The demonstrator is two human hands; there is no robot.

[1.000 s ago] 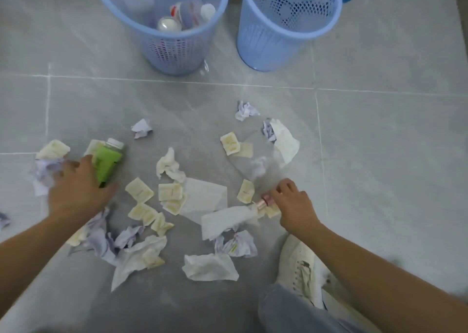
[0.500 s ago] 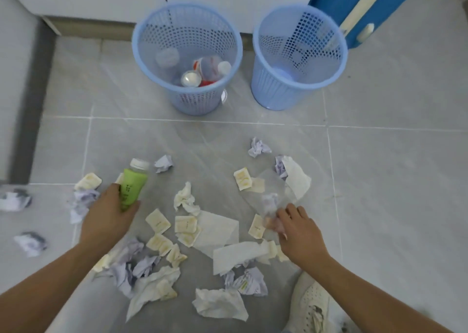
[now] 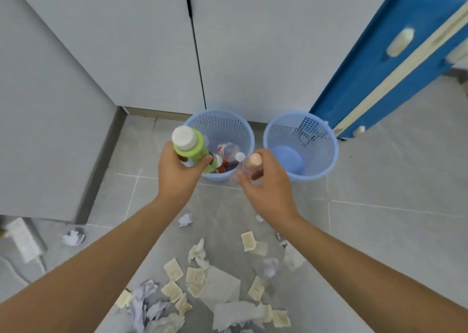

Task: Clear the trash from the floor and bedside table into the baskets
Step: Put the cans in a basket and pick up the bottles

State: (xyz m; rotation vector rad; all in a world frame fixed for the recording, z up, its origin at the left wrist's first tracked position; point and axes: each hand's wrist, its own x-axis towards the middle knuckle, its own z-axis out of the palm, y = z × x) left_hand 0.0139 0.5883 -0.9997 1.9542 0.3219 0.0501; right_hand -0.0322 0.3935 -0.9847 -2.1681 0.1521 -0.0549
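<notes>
Since the earlier frames both hands have been raised from the littered floor and carried forward to the baskets, and the view has been tilted up with them. A green bottle (image 3: 193, 148) with a white cap is gripped around its body by the left hand (image 3: 177, 173), fingers wrapped shut on it, and is held over the near rim of the left basket (image 3: 247, 132). A small clear bottle (image 3: 249, 166) with a pinkish cap is pinched in the fingers of the right hand (image 3: 267, 188), just in front of the gap between the two baskets. Other bottles and containers are seen already lying in the left basket, while the right basket (image 3: 329, 140) appears bare inside; it is judged that bottles are being sorted into the left one, which would explain why both hands are brought toward it. Both bottles are held cap up and above rim height, presumably so that they can simply be dropped in. Most of the task is judged undone: crumpled tissues (image 3: 184, 220), small yellow wrappers (image 3: 248, 241) and sheets of paper are spread on the floor tiles (image 3: 379, 231) behind the hands. No bedside table can be identified with certainty, though a blue drawer unit (image 3: 395, 54) stands beside the right basket.
</notes>
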